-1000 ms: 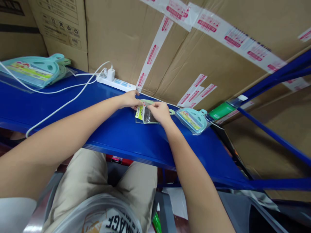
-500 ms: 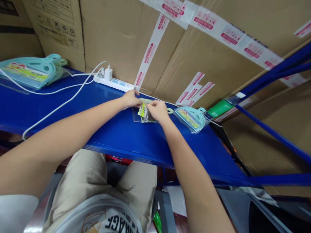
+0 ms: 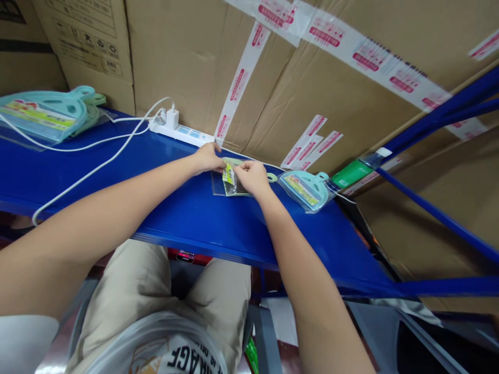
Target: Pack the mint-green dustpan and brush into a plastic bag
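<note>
A clear plastic bag (image 3: pixel 219 185) with a green item and a yellow label card (image 3: pixel 228 175) in it lies on the blue shelf (image 3: pixel 187 218) close to the cardboard boxes. My left hand (image 3: pixel 206 157) pinches the bag's far left edge. My right hand (image 3: pixel 252 176) is closed on the bag's right part, over the card. A bagged teal plastic dustpan-shaped item (image 3: pixel 306 189) lies just right of my right hand.
A white power strip (image 3: pixel 183 134) with a charger and white cables (image 3: pixel 89 169) lies at the back. A stack of bagged teal items (image 3: pixel 47 111) sits far left. Taped cardboard boxes (image 3: pixel 296 67) wall the back. Blue rack beams (image 3: pixel 436 218) cross at right.
The label card has slid further into the clear bag and stands more upright; both hands stayed on the bag and shifted slightly.
</note>
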Motion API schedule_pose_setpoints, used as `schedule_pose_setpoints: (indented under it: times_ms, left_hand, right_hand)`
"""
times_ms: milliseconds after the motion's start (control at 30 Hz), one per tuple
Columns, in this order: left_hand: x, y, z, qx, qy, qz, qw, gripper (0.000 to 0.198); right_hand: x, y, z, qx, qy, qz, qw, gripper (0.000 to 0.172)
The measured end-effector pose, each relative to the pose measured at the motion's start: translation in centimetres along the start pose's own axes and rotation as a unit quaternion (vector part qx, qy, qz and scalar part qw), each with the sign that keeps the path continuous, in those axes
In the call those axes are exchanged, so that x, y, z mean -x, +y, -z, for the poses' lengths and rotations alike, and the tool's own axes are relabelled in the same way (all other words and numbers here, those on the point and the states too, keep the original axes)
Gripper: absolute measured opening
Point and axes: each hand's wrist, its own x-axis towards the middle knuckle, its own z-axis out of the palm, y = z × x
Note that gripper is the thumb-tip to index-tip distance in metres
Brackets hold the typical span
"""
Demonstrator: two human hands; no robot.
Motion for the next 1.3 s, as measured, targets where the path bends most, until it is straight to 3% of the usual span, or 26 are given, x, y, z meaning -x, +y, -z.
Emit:
schedule_pose_setpoints:
  times_ms: [233,367,467,567,700,900,1067,1300]
  left_hand:
    - [0.4,0.1,-0.4,0.019,-0.018,0.031,0.999,0.071]
    - [0.8,0.0,-0.5,-0.026,-0.053,0.016,0.998,0.071]
    - [1.0,-0.1,-0.3,-0.073,-0.057,-0.009,0.996,0.07]
    - [0.8,-0.2,-0.1,-0.107,-0.058,-0.027,0.992,0.07]
    - [0.5,-0.4,-0.1,-0.129,-0.068,-0.046,0.988,0.066]
    - [0.7,-0.3,0.1,-0.096,-0.078,-0.039,0.992,0.059]
    - [1.1,0.0,1.0,-0.123,-0.089,-0.042,0.987,0.062]
    - [0.9,0.3,1.6,-0.171,-0.046,-0.064,0.982,0.07]
  right_hand:
    - [0.0,0.3,-0.4,0.009,-0.009,0.013,1.0,0.016]
    - [-0.1,0.3,0.3,0.063,-0.016,0.034,0.997,0.02]
    - [-0.6,1.1,2.5,0.141,0.064,0.047,0.987,0.023]
    - [-1.7,3.0,4.8,0.209,0.135,-0.006,0.969,0.024]
    - [-2.8,5.2,5.7,0.221,0.054,-0.089,0.97,0.02]
    - [-2.8,5.0,4.8,0.18,-0.042,-0.109,0.977,0.037]
    - [-2.6,4.8,4.7,0.168,-0.041,-0.09,0.981,0.039]
    - [-2.6,4.8,4.7,0.165,-0.047,-0.083,0.982,0.04]
